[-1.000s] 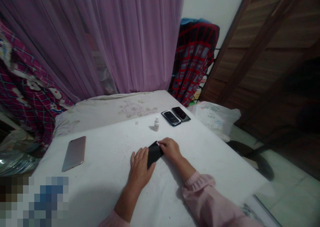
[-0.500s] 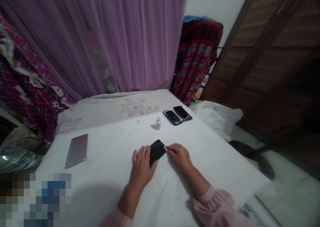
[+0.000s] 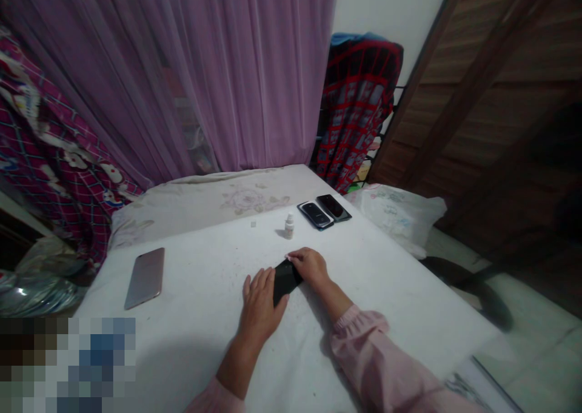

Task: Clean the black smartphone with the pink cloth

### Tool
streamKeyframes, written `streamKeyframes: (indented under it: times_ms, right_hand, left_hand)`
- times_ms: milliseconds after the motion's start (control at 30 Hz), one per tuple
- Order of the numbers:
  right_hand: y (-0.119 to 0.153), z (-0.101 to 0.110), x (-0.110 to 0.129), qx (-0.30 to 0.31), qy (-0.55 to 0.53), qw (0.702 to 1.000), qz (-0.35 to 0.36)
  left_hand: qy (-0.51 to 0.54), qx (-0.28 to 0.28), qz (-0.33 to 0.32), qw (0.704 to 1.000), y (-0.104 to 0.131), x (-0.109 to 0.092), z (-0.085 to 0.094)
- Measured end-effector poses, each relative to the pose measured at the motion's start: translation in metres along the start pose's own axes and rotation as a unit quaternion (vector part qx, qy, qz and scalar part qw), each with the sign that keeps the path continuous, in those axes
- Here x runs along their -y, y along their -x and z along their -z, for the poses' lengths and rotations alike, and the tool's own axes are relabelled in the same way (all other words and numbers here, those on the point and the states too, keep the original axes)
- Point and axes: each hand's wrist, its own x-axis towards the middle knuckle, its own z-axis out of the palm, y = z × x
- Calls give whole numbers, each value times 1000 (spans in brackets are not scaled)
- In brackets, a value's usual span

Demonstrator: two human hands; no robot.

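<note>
A black smartphone (image 3: 285,284) lies flat on the white-covered table, tilted to the right at its far end. My left hand (image 3: 261,301) holds it down from the left, fingers along one side and thumb at the near edge. At the far edge of the phone, my right hand (image 3: 311,267) pinches a small pinkish-white piece (image 3: 288,257) between thumb and fingertips; its exact kind is too small to make out. A small white bottle (image 3: 289,226) stands upright just beyond the phone.
A pinkish tablet (image 3: 145,278) lies at the left. Near the back right edge rest two dark phones, one with a silver rim (image 3: 316,214) and another beside it (image 3: 333,207). A tiny pale square (image 3: 253,224) lies left of the bottle. A plastic bag (image 3: 395,213) is off the right edge.
My right hand has slid left and away from me along the phone's edge, from its right corner to its far corner. The left hand stays on the phone. The view has shifted slightly.
</note>
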Motion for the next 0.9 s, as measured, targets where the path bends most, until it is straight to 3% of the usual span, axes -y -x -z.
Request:
streamKeyframes:
  times_ms: [400, 667, 900]
  right_hand:
    - [46, 8, -34, -31, -43, 999, 5]
    - [39, 8, -24, -60, -34, 997, 47]
    - [20, -4, -3, -58, 72, 993, 70]
  left_hand:
    - [15, 4, -12, 1000, 2, 7, -4]
    - [-24, 16, 66, 997, 28, 42, 11]
    - [-30, 9, 76, 997, 33, 38, 16]
